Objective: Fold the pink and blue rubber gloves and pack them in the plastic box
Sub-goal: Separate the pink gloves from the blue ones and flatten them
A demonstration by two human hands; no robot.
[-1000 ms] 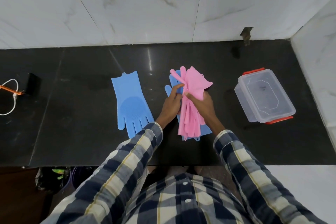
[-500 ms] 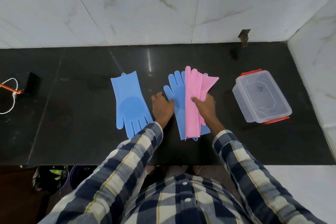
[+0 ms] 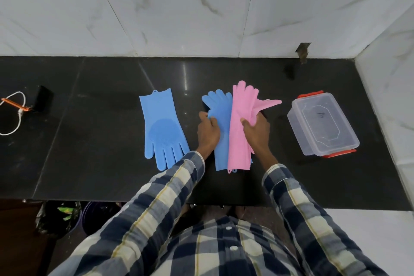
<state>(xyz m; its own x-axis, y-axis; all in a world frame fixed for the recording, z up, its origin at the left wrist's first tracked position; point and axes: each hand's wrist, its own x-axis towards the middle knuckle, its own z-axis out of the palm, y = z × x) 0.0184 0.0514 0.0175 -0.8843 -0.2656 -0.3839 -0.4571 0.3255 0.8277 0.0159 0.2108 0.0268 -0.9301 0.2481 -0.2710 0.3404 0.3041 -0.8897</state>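
A pink rubber glove [image 3: 238, 127] lies lengthwise, fingers away from me, on top of a blue glove [image 3: 220, 119] in the middle of the black counter [image 3: 100, 152]. A second pink piece [image 3: 266, 105] fans out to the right under it. My right hand [image 3: 255, 132] grips the pink glove's right edge. My left hand [image 3: 208, 132] pinches the left edge of that blue glove near its thumb. Another blue glove [image 3: 162, 129] lies flat to the left, fingers toward me. The clear plastic box [image 3: 322, 123] with red clips stands at the right, lid on.
A white cable with an orange piece [image 3: 15, 107] and a small black block [image 3: 42, 98] lie at the counter's far left. White marble walls close the back and right side. Below the counter's front edge sit a dark bag and a bucket [image 3: 74, 217].
The bunched pink glove has been laid out straight over the blue glove. My left hand moved off the pink glove to the blue glove's left edge.
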